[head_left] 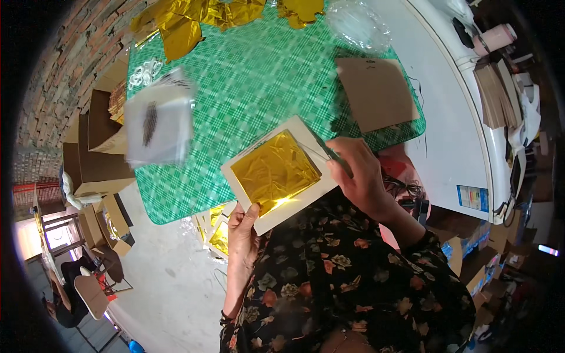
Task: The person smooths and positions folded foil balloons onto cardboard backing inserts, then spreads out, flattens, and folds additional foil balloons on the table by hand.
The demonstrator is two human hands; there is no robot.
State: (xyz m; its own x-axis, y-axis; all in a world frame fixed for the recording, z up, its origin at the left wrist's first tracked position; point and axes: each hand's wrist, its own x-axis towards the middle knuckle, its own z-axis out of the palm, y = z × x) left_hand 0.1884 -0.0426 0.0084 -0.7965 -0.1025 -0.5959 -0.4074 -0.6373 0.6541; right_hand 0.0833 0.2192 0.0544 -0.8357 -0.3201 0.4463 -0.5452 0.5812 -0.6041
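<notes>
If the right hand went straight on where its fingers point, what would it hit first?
The right hand would probably first meet the edge of the pale card bearing the gold foil; whether they already touch is unclear.

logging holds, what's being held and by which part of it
The left grip holds the pale card by its lower-left edge, thumb by the gold foil. The right grip is at the right side; its hold is unclear.

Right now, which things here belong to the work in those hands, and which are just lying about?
Seem part of the work:
pale card, pinched by the left hand, right hand at its edge
gold foil on it
loose gold sheets

Likely just around:
chair
cardboard boxes
white cabinet
</notes>
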